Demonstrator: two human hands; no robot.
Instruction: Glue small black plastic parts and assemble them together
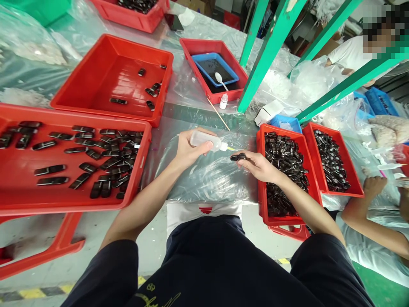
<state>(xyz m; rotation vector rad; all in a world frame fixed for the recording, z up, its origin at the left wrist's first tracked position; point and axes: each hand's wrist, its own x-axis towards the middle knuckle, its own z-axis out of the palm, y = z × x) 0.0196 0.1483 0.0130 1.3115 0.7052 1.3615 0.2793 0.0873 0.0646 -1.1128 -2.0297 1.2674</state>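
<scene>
My left hand is closed around a small clear squeeze bottle, its yellow nozzle pointing right. My right hand pinches a small black glossy part just under the nozzle tip. Both hands hover over crumpled clear plastic sheeting on the table. Beside my right wrist stands a red bin heaped with black parts. To the left of my left arm lies a wide red tray with several black parts spread out in it.
A second red bin of black parts stands further right. Behind are a nearly bare red tray, and a red tray holding a blue dish with a spoon. Green frame posts rise at the back. Another person's arm works at right.
</scene>
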